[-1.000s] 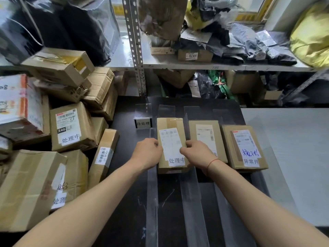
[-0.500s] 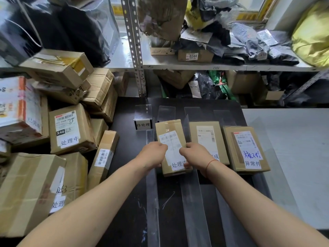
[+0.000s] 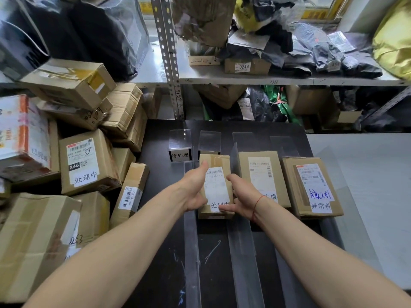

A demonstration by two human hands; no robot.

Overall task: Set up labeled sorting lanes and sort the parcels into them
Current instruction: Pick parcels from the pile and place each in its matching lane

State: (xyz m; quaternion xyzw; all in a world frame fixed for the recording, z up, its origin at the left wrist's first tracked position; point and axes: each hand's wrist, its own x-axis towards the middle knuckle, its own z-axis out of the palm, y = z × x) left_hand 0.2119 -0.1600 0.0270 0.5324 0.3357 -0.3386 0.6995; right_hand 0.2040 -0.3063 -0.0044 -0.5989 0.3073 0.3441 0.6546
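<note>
Cardboard parcel (image 3: 215, 172) with a white label sat in the second lane on the dark bench (image 3: 222, 252), between clear dividers (image 3: 191, 241). Left hand (image 3: 194, 188) had its grip closed on the parcel's left edge, thumb up over the top face; right hand (image 3: 241, 196) gripped the right edge, fingers curled at the near corner. Lane sign (image 3: 179, 155) stood just left of it. Two more labelled parcels lay in lanes to the right, middle one (image 3: 262, 174) and far one (image 3: 311, 187). Box pile (image 3: 84, 165) sat left of the bench

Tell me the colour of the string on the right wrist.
Red string, seen in the head view.
</note>
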